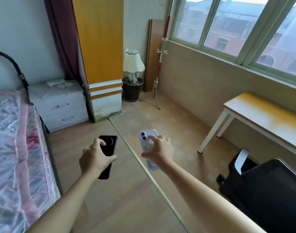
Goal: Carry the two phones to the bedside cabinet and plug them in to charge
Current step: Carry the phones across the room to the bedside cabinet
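My left hand [95,157] grips a black phone [110,145], back side up, its round camera toward the far end. My right hand [159,150] holds a light purple phone [148,134] in a clear case, camera end pointing away from me. Both phones hang above the wooden floor in the middle of the room. The white bedside cabinet [59,105] stands ahead to the left, between the bed and a wardrobe. On its top lies a white power strip [55,82], and thin white cables [44,96] trail down its drawer fronts.
A bed [12,140] with a pink plastic-covered mattress runs along the left. An orange and white wardrobe [101,64] stands behind the cabinet, with a lamp [133,64] and a coat stand [161,56] beyond. A table [264,115] and a black chair [269,185] are on the right.
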`<state>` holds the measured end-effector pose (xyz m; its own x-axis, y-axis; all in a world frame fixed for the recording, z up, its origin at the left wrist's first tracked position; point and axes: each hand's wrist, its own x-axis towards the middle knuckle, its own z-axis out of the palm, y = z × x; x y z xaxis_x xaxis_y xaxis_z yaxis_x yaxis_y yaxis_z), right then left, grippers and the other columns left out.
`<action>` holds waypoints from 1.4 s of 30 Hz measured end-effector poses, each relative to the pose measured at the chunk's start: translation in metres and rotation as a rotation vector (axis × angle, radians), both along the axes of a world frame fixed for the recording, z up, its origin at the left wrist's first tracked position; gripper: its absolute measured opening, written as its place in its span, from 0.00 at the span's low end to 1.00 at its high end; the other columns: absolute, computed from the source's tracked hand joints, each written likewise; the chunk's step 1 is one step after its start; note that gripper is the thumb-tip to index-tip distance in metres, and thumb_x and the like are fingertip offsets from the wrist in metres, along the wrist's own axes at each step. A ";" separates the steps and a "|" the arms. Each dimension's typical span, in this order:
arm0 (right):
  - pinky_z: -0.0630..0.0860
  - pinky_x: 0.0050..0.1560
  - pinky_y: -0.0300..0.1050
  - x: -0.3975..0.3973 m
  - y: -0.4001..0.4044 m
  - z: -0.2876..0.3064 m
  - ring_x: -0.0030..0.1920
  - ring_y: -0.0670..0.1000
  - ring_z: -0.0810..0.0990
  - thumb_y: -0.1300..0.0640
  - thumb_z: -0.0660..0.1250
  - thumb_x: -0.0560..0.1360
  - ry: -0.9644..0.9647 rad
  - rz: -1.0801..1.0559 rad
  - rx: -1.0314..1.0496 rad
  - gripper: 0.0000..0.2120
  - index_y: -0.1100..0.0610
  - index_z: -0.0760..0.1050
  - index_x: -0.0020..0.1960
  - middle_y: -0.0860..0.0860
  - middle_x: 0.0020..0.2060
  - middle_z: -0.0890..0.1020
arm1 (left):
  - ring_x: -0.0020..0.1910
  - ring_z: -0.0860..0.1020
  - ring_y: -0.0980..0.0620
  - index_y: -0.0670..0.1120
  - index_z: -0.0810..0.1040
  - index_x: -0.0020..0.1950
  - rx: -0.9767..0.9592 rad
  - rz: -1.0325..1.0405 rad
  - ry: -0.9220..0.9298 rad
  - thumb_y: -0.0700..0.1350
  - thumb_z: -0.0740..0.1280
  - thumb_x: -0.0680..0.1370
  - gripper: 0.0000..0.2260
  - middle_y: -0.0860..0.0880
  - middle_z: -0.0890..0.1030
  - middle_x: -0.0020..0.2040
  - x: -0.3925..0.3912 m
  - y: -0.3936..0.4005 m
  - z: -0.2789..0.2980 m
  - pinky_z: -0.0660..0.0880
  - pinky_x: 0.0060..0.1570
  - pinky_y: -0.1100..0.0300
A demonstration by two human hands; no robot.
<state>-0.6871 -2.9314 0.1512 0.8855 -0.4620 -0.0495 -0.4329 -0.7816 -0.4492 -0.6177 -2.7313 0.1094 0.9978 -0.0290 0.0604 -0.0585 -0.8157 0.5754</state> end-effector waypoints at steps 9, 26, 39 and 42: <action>0.71 0.47 0.44 0.152 -0.006 0.005 0.59 0.54 0.69 0.45 0.74 0.60 -0.007 0.181 -0.037 0.36 0.41 0.69 0.66 0.50 0.60 0.74 | 0.50 0.75 0.42 0.51 0.69 0.52 0.012 0.132 -0.048 0.55 0.77 0.60 0.26 0.48 0.80 0.48 0.121 0.003 0.001 0.71 0.38 0.56; 0.74 0.48 0.46 0.459 0.047 -0.016 0.62 0.55 0.70 0.44 0.74 0.62 0.043 0.629 -0.076 0.36 0.43 0.69 0.68 0.52 0.61 0.74 | 0.45 0.75 0.47 0.52 0.69 0.51 -0.067 0.586 0.022 0.53 0.75 0.59 0.26 0.52 0.76 0.43 0.314 0.066 0.003 0.68 0.37 0.57; 0.74 0.47 0.46 0.654 0.175 -0.036 0.60 0.55 0.71 0.45 0.75 0.62 0.054 0.689 -0.041 0.35 0.43 0.70 0.67 0.52 0.61 0.75 | 0.45 0.75 0.46 0.52 0.67 0.52 -0.040 0.629 0.084 0.55 0.75 0.59 0.26 0.51 0.75 0.41 0.494 0.188 -0.012 0.66 0.36 0.58; 0.75 0.47 0.46 0.701 0.201 -0.034 0.60 0.55 0.71 0.45 0.75 0.62 0.053 0.656 -0.041 0.35 0.44 0.70 0.67 0.53 0.60 0.75 | 0.45 0.76 0.45 0.51 0.68 0.53 -0.036 0.594 0.092 0.54 0.75 0.60 0.26 0.51 0.76 0.42 0.547 0.216 -0.011 0.66 0.35 0.58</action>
